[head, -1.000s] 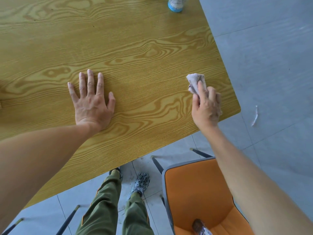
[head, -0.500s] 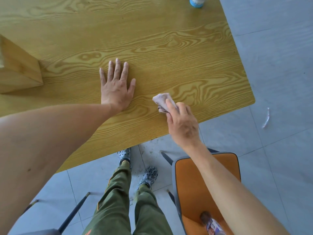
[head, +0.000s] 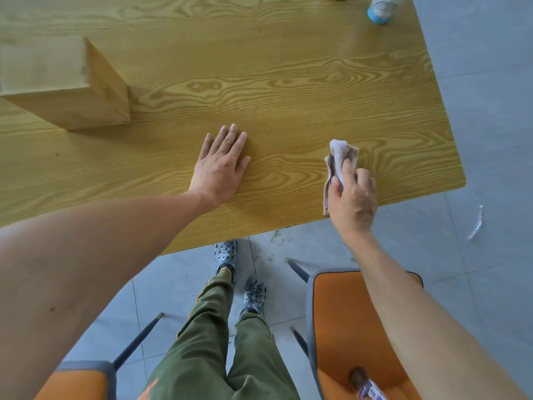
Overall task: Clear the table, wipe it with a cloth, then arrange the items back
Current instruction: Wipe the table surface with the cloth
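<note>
A yellow wood-grain table (head: 288, 82) fills the upper part of the view. My right hand (head: 353, 200) presses a crumpled pale grey cloth (head: 339, 157) onto the tabletop close to the near right corner. My left hand (head: 220, 166) lies flat on the table, palm down with fingers apart, holding nothing, about a hand's width left of the cloth. A plain wooden block (head: 69, 88) stands on the table at the left. A bottle with a blue base (head: 380, 10) stands at the far right edge.
An orange chair (head: 346, 327) stands under my right arm with a small bottle (head: 366, 385) lying on its seat. A second orange chair (head: 78, 382) is at the lower left. My legs and shoes stand between them. A white scrap (head: 476, 223) lies on the grey floor.
My right hand slid the cloth left toward my left hand, then back right near the table's corner. The view shifted, bringing the wooden block into sight.
</note>
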